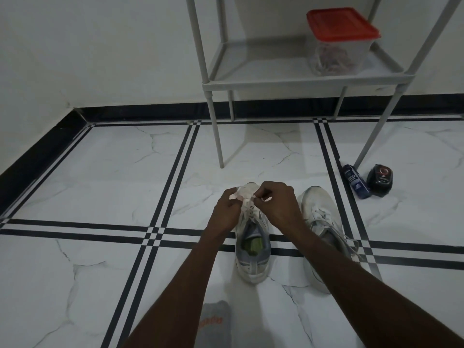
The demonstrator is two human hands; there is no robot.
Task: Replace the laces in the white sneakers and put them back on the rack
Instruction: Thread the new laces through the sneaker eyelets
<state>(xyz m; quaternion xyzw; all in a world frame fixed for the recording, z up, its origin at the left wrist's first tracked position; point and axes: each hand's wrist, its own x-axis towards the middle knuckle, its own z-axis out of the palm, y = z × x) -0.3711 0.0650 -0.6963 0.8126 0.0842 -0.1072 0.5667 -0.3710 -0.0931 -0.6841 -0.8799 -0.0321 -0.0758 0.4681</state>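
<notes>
A grey sock (215, 322) is showing at the bottom edge as the left hand (227, 209) and right hand (278, 204) are each pinching a lace (247, 205) over the front of a sneaker (251, 247) sitting on the floor (100, 197). The second sneaker (320, 222) is lying just right of it, laces trailing. Farther off, a bottle (356, 182) and a black tin (379, 180) are resting beside the rack (301, 79), which is carrying a red-lidded tub (339, 43).

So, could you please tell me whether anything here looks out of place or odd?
Only small things. A dark blue bottle lies on its side on the floor, beside a black container near the rack leg. The right sneaker's laces trail loose. Both hands, left and right, pinch the lace on the left sneaker.
</notes>
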